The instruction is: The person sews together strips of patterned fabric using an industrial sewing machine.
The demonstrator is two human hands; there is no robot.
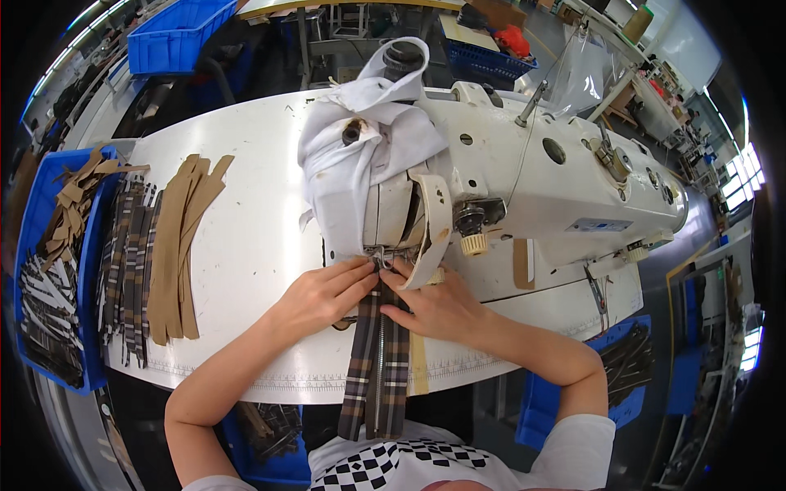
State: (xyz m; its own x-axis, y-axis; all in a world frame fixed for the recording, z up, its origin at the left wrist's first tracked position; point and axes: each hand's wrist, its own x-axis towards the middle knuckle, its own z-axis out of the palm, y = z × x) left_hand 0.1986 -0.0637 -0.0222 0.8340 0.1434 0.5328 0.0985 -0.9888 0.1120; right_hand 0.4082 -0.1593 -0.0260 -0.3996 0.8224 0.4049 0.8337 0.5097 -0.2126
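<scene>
We log tan scraps [74,209] and black-and-white strips [49,299] in the left bin [95,373], dark strips [629,360] in the right bin [536,409]. Plaid band [360,376]: brown, zip lengthwise, at the presser foot [379,253], overhanging the bench [254,245]. Left hand [327,296], right hand [442,308]: fingers on band; pinching, we cannot tell.
</scene>
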